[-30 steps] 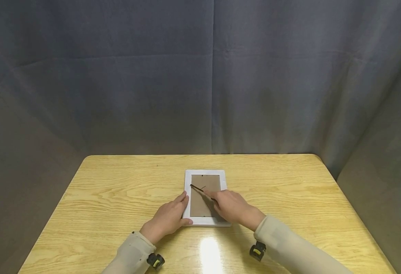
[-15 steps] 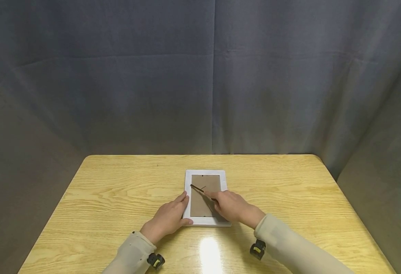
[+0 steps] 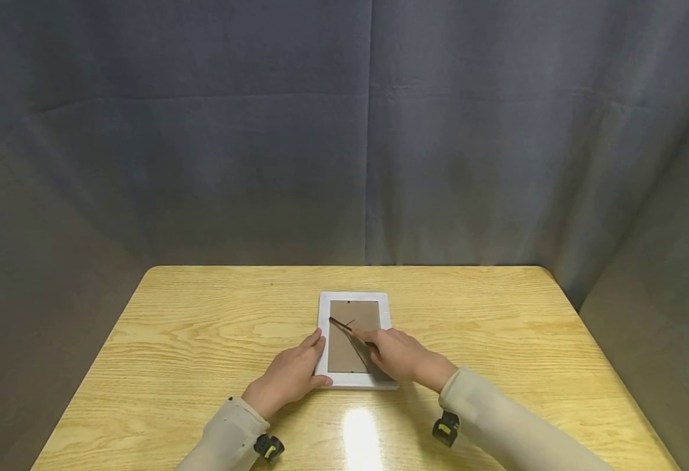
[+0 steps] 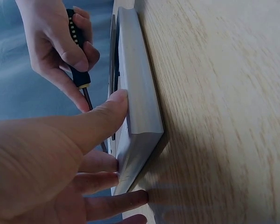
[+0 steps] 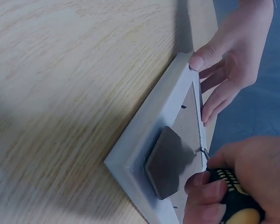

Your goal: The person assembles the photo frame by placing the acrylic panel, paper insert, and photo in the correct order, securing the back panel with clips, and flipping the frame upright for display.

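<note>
A white picture frame (image 3: 356,381) lies back side up on the table, its brown backing board (image 3: 340,356) showing. My left hand (image 3: 290,376) holds the frame's near left corner, thumb on the near rail and fingers along the left side. A screwdriver (image 5: 233,198) with a black and yellow handle is gripped in my right hand (image 3: 402,354), index finger stretched along its shaft. In the head view its tip meets the inner left edge of the frame. A dark support flap (image 5: 167,163) stands up from the board in the right wrist view.
The wood-grain table (image 3: 203,327) extends around the frame on all sides. Grey curtains (image 3: 250,163) hang behind it and at both sides. Small black tabs (image 5: 183,107) show along the board's edge. Each sleeve carries a wrist camera (image 3: 269,448).
</note>
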`<state>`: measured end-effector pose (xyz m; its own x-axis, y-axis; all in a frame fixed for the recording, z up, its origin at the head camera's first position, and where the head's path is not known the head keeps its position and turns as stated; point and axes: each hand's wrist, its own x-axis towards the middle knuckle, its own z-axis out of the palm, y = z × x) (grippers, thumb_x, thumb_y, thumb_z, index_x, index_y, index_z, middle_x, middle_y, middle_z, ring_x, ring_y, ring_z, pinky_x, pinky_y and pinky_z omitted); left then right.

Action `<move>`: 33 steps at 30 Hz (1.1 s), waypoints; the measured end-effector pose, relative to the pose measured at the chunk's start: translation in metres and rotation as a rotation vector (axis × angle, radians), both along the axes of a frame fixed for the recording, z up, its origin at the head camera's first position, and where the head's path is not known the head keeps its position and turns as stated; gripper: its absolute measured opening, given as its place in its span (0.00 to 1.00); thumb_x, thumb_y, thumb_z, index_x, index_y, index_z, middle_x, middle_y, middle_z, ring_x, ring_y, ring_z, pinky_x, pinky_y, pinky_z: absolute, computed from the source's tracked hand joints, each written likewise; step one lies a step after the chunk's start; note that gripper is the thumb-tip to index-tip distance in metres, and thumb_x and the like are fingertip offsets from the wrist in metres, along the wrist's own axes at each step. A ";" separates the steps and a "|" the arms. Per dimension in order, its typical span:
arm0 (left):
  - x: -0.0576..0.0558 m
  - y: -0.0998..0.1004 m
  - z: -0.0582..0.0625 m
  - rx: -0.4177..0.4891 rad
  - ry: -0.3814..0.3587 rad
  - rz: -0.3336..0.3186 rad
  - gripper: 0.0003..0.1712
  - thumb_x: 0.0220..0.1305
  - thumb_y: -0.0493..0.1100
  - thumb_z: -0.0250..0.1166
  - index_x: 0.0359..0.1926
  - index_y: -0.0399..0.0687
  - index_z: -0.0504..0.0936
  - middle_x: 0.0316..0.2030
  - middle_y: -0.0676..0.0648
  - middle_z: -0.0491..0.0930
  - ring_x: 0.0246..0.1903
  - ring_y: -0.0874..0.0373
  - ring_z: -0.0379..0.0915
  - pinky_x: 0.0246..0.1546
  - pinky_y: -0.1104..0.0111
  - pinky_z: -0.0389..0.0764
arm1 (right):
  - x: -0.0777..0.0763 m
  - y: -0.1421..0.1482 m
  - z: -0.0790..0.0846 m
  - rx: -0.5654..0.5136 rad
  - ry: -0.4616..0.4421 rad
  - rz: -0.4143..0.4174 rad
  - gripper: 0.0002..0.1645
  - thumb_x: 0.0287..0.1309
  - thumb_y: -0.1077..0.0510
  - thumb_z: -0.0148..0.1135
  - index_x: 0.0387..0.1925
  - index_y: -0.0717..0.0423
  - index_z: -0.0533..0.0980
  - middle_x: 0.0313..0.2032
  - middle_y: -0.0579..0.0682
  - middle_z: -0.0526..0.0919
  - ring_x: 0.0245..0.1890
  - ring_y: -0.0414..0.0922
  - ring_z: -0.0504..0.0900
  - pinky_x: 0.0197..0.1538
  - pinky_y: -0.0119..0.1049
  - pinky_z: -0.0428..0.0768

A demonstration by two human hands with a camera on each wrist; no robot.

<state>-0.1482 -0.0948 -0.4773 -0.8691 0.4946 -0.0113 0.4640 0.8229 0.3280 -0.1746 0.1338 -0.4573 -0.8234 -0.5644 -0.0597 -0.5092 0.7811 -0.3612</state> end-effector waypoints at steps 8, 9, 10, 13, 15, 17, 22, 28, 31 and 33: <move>-0.002 -0.001 -0.002 -0.004 0.001 -0.002 0.48 0.51 0.58 0.66 0.65 0.30 0.65 0.68 0.33 0.58 0.58 0.41 0.68 0.51 0.53 0.75 | -0.001 0.001 -0.002 -0.018 -0.004 0.017 0.29 0.57 0.65 0.50 0.63 0.57 0.70 0.36 0.51 0.82 0.15 0.37 0.65 0.20 0.32 0.68; -0.002 -0.001 -0.002 -0.006 0.001 -0.001 0.48 0.51 0.58 0.66 0.65 0.30 0.65 0.68 0.33 0.58 0.58 0.41 0.68 0.51 0.53 0.75 | -0.001 0.001 -0.002 -0.015 -0.002 0.017 0.29 0.57 0.65 0.50 0.63 0.57 0.70 0.35 0.51 0.82 0.16 0.37 0.66 0.20 0.32 0.69; -0.002 -0.001 -0.002 -0.007 0.001 -0.001 0.48 0.52 0.58 0.66 0.65 0.30 0.65 0.68 0.33 0.58 0.58 0.41 0.68 0.51 0.53 0.75 | -0.001 0.001 -0.002 -0.015 -0.001 0.018 0.29 0.57 0.65 0.50 0.63 0.57 0.70 0.36 0.52 0.82 0.16 0.37 0.66 0.21 0.32 0.69; -0.002 -0.001 -0.002 -0.012 0.000 -0.005 0.48 0.52 0.58 0.66 0.65 0.30 0.65 0.68 0.33 0.57 0.58 0.41 0.68 0.51 0.52 0.75 | 0.000 0.000 -0.002 -0.014 -0.009 0.011 0.29 0.57 0.66 0.50 0.63 0.57 0.71 0.39 0.53 0.83 0.17 0.37 0.67 0.21 0.32 0.69; -0.002 -0.001 -0.002 -0.012 -0.003 -0.004 0.48 0.52 0.58 0.66 0.65 0.30 0.65 0.68 0.33 0.57 0.59 0.41 0.67 0.51 0.52 0.75 | 0.000 0.001 -0.002 -0.020 -0.015 0.012 0.29 0.57 0.66 0.49 0.63 0.57 0.71 0.39 0.53 0.82 0.17 0.37 0.67 0.21 0.32 0.69; -0.001 -0.001 -0.001 -0.012 -0.004 -0.002 0.48 0.52 0.58 0.66 0.65 0.30 0.65 0.68 0.33 0.57 0.59 0.41 0.67 0.51 0.53 0.75 | 0.000 0.001 -0.002 -0.028 -0.025 0.016 0.29 0.57 0.66 0.49 0.63 0.58 0.70 0.38 0.53 0.82 0.15 0.37 0.65 0.21 0.32 0.68; -0.001 -0.001 -0.001 -0.011 -0.015 0.004 0.48 0.52 0.58 0.66 0.66 0.31 0.64 0.69 0.33 0.57 0.59 0.41 0.67 0.52 0.53 0.75 | 0.000 0.001 -0.001 -0.033 -0.062 0.015 0.30 0.58 0.66 0.48 0.64 0.58 0.69 0.44 0.53 0.81 0.14 0.37 0.64 0.21 0.32 0.69; -0.001 0.000 -0.001 -0.009 -0.011 0.004 0.48 0.52 0.58 0.66 0.65 0.30 0.65 0.68 0.33 0.58 0.59 0.41 0.67 0.51 0.53 0.75 | 0.001 0.000 0.000 -0.057 -0.099 -0.001 0.30 0.58 0.66 0.47 0.65 0.59 0.68 0.50 0.54 0.79 0.15 0.37 0.63 0.22 0.32 0.68; 0.000 0.000 0.000 -0.007 -0.005 0.001 0.48 0.51 0.58 0.66 0.65 0.30 0.65 0.68 0.33 0.58 0.58 0.41 0.68 0.51 0.53 0.76 | 0.001 0.000 0.000 -0.063 -0.109 -0.008 0.30 0.58 0.66 0.47 0.65 0.58 0.68 0.51 0.55 0.79 0.15 0.38 0.63 0.23 0.32 0.68; 0.000 0.000 0.000 -0.007 -0.003 -0.002 0.48 0.52 0.58 0.66 0.65 0.30 0.65 0.68 0.33 0.58 0.58 0.41 0.68 0.51 0.53 0.76 | 0.002 0.000 0.000 -0.062 -0.108 -0.013 0.30 0.58 0.66 0.48 0.65 0.58 0.68 0.53 0.56 0.78 0.16 0.39 0.65 0.25 0.33 0.70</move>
<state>-0.1483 -0.0947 -0.4772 -0.8682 0.4959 -0.0176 0.4642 0.8243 0.3240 -0.1731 0.1342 -0.4578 -0.8215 -0.5589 -0.1133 -0.4547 0.7619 -0.4612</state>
